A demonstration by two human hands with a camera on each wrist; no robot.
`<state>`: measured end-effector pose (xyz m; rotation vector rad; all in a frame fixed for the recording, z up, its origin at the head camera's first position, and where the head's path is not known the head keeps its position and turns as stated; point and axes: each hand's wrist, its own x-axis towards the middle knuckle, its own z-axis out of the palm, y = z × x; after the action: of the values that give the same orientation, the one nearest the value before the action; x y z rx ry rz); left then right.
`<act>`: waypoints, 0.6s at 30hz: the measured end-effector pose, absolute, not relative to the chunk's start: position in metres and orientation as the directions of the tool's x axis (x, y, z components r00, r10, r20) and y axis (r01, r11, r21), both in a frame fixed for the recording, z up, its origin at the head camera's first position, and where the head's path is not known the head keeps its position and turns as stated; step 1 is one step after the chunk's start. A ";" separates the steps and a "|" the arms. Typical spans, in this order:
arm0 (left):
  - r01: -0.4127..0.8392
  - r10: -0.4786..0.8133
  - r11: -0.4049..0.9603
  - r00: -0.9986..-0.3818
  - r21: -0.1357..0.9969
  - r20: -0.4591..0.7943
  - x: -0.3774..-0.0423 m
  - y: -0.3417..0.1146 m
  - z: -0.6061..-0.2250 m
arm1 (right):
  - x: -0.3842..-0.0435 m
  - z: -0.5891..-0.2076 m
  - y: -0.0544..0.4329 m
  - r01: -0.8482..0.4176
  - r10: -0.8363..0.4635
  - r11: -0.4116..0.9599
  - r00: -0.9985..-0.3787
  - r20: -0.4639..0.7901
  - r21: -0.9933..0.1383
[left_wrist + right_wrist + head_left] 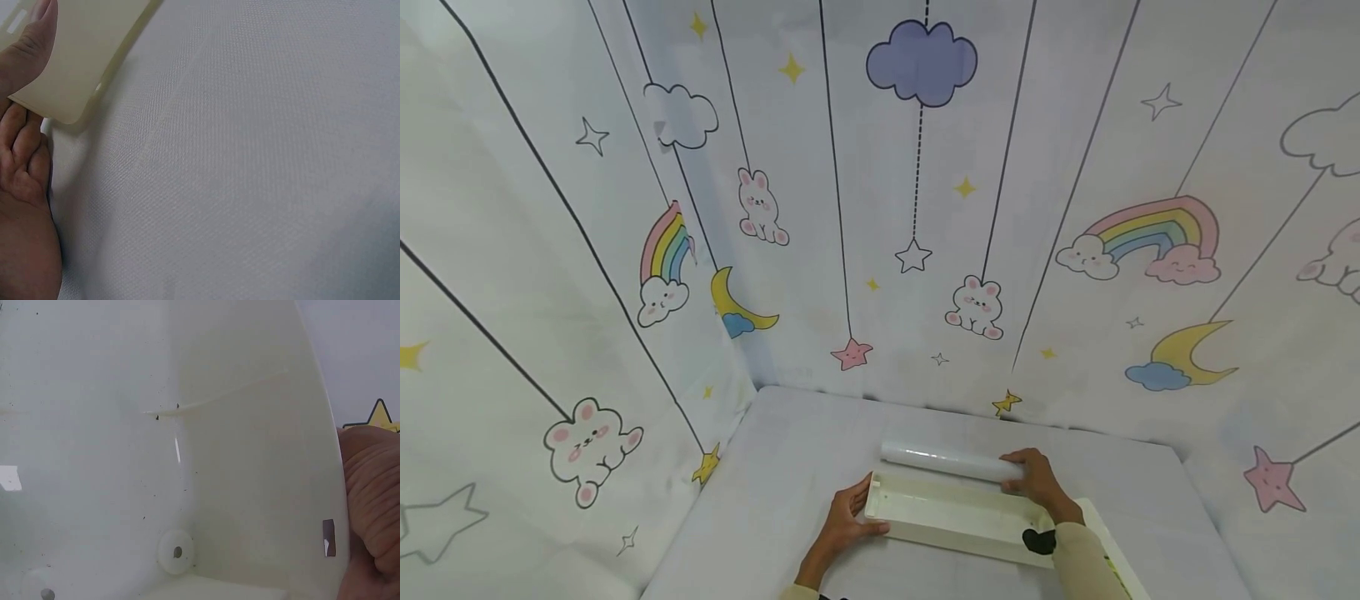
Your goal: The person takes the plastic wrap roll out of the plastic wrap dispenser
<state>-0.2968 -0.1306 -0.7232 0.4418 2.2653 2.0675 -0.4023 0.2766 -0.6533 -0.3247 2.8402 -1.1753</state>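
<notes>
A long cream plastic box, its inside facing up, lies across the table. My left hand grips its left end. In the left wrist view, the thumb presses the outer wall of the box and the other fingers curl below the edge. Just behind the box lies a glossy white roll, which looks like cling film. My right hand reaches over the box and holds the right end of the roll. In the right wrist view, the box wall hides most of that hand.
A second cream piece, long and flat with yellow-green marks, lies right of the box, partly under the right sleeve. A white cloth covers the table. Printed white curtains stand at the back and sides.
</notes>
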 end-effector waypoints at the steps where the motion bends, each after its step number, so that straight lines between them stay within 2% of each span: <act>1: 0.163 0.236 0.060 -0.961 0.985 0.145 -0.297 -0.131 -0.723 | -0.402 -0.652 0.276 -0.169 -0.211 0.692 -0.977 0.028 -0.702; 5: 0.143 0.237 0.052 -0.963 0.988 0.126 -0.298 -0.129 -0.725 | -0.402 -0.651 0.277 -0.183 -0.227 0.716 -0.974 0.023 -0.674; 13: 0.189 0.243 0.049 -0.955 0.981 0.172 -0.299 -0.131 -0.725 | -0.402 -0.647 0.276 -0.214 -0.264 0.732 -0.964 0.021 -0.647; 18: 0.217 0.229 0.062 -0.953 0.974 0.198 -0.299 -0.138 -0.718 | -0.409 -0.643 0.272 -0.245 -0.277 0.768 -0.960 0.038 -0.591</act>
<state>-0.2989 -0.1380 -0.7185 0.4788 2.2834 2.0910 -0.4091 0.2718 -0.6426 -0.4293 2.9058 -0.9605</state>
